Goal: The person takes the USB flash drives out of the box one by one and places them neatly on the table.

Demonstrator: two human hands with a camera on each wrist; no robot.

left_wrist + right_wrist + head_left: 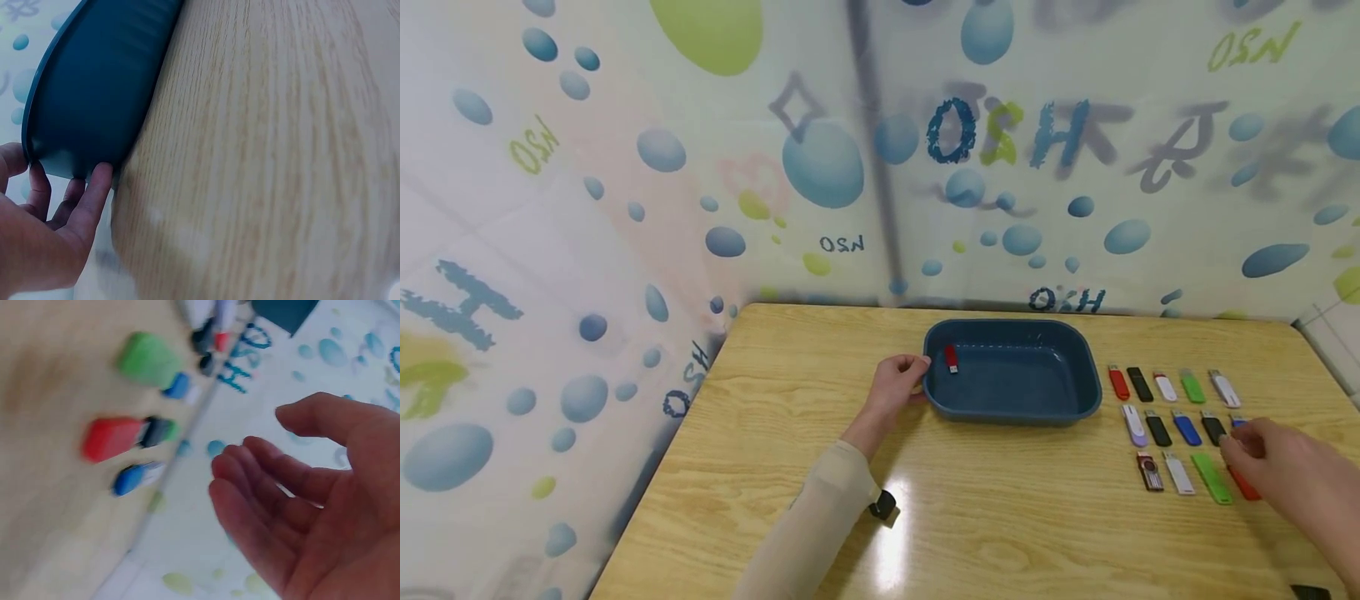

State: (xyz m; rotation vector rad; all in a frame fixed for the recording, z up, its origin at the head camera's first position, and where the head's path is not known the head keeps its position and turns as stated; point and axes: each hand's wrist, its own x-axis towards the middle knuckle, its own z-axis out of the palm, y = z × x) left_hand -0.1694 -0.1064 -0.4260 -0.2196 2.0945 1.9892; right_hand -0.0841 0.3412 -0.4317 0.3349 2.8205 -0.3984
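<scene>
At the left end of a dark blue plastic basin (1015,383), my left hand (895,385) holds the rim. In the left wrist view, its thumb is at the rim and its fingertips (103,169) lie against the outer wall. A red USB stick (951,358) lies inside the basin. My right hand (1292,471) hovers over the right end of the rows of USB sticks, fingers loosely bent and nothing between them. Beneath it, a red USB stick (1245,483) and a blue USB stick (1237,422) are partly hidden. A green USB stick (1212,478) lies just left of it.
Three rows of USB sticks lie right of the basin, among them a black one (1139,384), a blue one (1187,427) and a white one (1178,473). The wooden table (1000,517) meets a patterned wall covering (820,267) at the back and left.
</scene>
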